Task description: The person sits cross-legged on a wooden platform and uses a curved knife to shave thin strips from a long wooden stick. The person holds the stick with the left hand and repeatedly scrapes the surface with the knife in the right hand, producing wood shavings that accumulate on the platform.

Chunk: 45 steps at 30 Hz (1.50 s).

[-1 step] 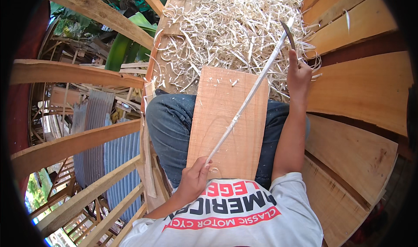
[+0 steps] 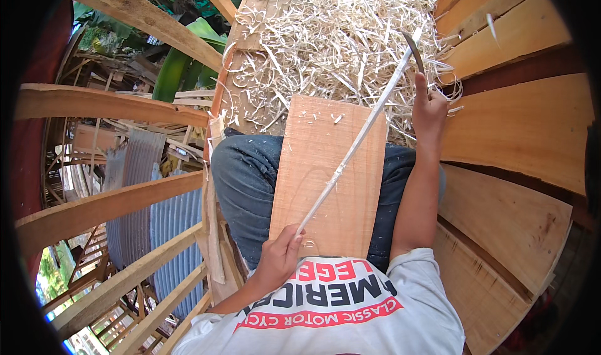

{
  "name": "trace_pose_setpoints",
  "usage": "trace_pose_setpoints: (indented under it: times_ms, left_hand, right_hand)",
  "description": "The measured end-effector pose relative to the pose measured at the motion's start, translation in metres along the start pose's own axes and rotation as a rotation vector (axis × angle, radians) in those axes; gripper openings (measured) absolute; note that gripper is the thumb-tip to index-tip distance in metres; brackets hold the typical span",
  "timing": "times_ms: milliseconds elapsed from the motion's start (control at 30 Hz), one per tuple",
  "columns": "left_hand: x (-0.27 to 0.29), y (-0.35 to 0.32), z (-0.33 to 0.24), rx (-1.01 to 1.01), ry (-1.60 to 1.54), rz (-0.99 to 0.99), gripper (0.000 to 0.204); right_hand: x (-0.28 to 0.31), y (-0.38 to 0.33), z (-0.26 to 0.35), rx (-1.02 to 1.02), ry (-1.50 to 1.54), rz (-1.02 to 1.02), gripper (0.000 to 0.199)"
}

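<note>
Across lap board (image 2: pixel 325 173), pale shavings (image 2: pixel 332 42) beyond

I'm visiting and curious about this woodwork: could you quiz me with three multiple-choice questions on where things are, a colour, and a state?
1. Where does the wooden board lie?
A on the lap
B against a wall
C on the shavings

2. What colour are the trousers?
A red
B dark blue-grey
C white

3. How is the thin pale strip held?
A lying loose
B one hand only
C a hand by each end

Answers: 1 A, it rests across both thighs. 2 B, dark denim shows beside it. 3 C, left hand grips the near end, right hand the far end with a blade.
</note>
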<state>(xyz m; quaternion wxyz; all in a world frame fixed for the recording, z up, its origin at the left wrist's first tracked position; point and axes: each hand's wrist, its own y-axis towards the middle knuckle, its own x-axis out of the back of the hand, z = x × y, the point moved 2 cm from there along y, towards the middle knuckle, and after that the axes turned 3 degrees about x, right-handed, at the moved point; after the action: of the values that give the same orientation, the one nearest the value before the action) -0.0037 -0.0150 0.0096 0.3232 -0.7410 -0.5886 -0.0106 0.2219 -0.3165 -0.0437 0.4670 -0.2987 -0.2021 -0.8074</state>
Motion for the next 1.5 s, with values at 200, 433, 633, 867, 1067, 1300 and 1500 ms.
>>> trace_pose_setpoints:
  times_ms: [200, 433, 633, 867, 1067, 1300, 1500]
  left_hand:
    - [0.004, -0.008, -0.002, -0.031, 0.015, -0.059, 0.011]
    - [0.023, -0.061, 0.038, -0.004, 0.113, -0.053, 0.012]
    - [0.065, -0.056, 0.047, 0.100, -0.231, -0.170, 0.016]
    - [0.059, -0.015, 0.020, 0.126, -0.579, 0.025, 0.026]
    - [0.045, 0.020, 0.003, 0.165, -0.655, 0.225, 0.032]
    - [0.021, 0.040, 0.007, 0.033, -0.422, 0.062, 0.034]
    - [0.013, 0.025, -0.004, -0.104, -0.045, -0.100, 0.028]
  right_hand:
    - [-0.001, 0.001, -0.004, -0.007, -0.144, -0.005, 0.080]
    - [-0.005, 0.025, -0.029, -0.140, -0.031, -0.028, 0.086]
    - [-0.029, -0.013, -0.018, 0.032, 0.112, 0.050, 0.080]
    - [-0.027, -0.043, -0.001, 0.249, 0.134, 0.071, 0.070]
    - [-0.031, -0.042, 0.003, 0.359, 0.303, 0.073, 0.053]
    - [-0.033, -0.087, 0.040, 0.630, 0.213, 0.281, 0.047]
    - [-0.031, -0.085, 0.046, 0.709, 0.039, 0.170, 0.059]
